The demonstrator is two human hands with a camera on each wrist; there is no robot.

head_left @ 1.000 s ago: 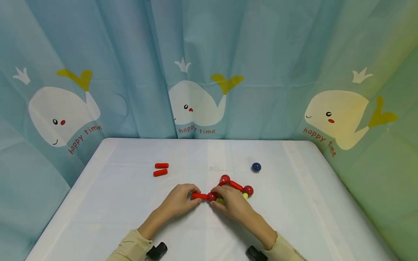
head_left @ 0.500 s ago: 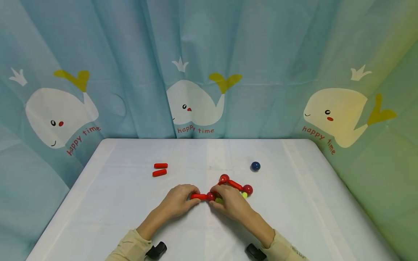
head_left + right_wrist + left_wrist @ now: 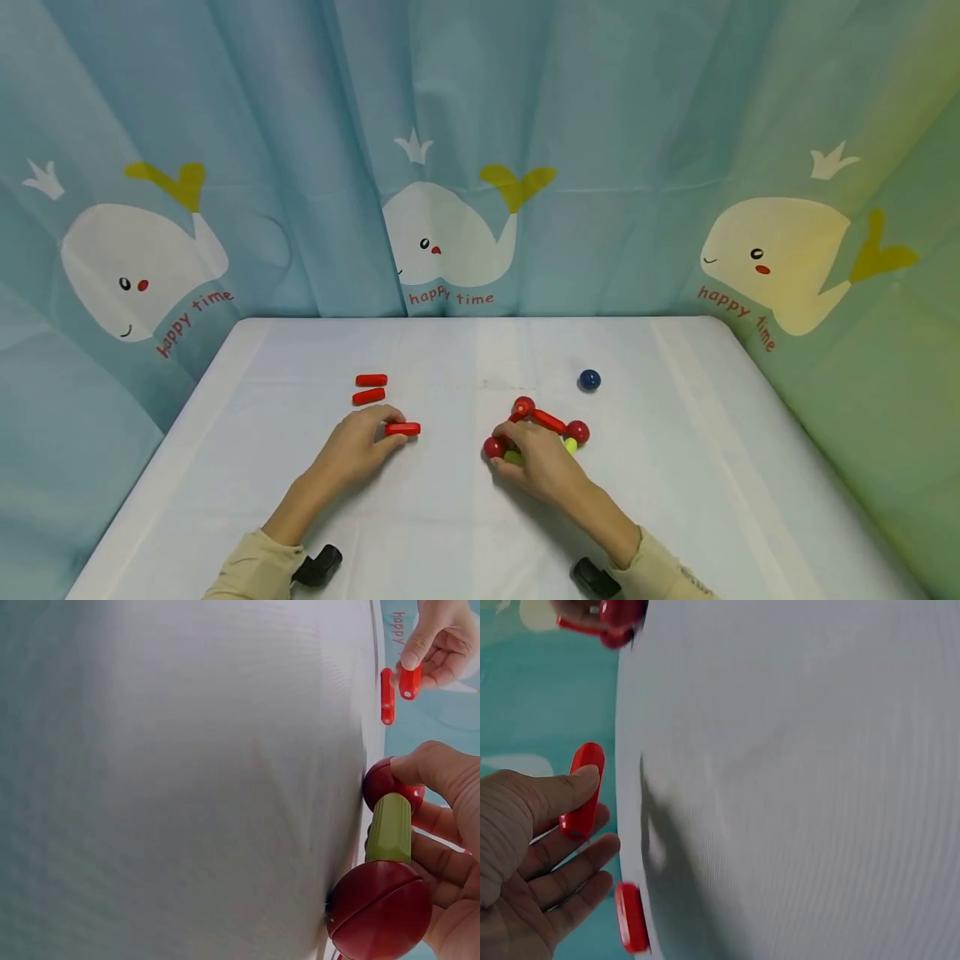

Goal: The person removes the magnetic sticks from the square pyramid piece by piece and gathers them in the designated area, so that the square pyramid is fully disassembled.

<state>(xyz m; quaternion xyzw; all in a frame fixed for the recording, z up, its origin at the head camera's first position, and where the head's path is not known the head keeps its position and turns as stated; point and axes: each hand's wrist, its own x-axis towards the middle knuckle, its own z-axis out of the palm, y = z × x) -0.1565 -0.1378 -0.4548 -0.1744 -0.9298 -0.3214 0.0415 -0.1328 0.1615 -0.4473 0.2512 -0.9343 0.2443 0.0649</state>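
Observation:
My left hand (image 3: 354, 443) pinches a short red rod (image 3: 402, 428) between thumb and fingers. In the left wrist view this rod (image 3: 580, 819) sits under the thumb, the other fingers spread below. My right hand (image 3: 545, 467) holds the near left corner of a joined frame of balls and rods, its thumb pressing a red ball (image 3: 379, 786). From that ball a yellow-green rod (image 3: 391, 832) runs to another red ball (image 3: 381, 911). A red rod (image 3: 549, 422) links the far red ball (image 3: 524, 406) to the right-hand one. My right hand covers part of the frame.
Two loose red rods, a far one (image 3: 371, 380) and a nearer one (image 3: 368, 397), lie just beyond my left hand. A dark blue ball (image 3: 589, 380) rests behind the frame. A curtain (image 3: 630, 167) with whales hangs behind the white table (image 3: 675, 500).
My left hand has drawn the red rod away from the red ball at the frame's left corner and carried it left. My right hand stays on the frame, which has barely shifted.

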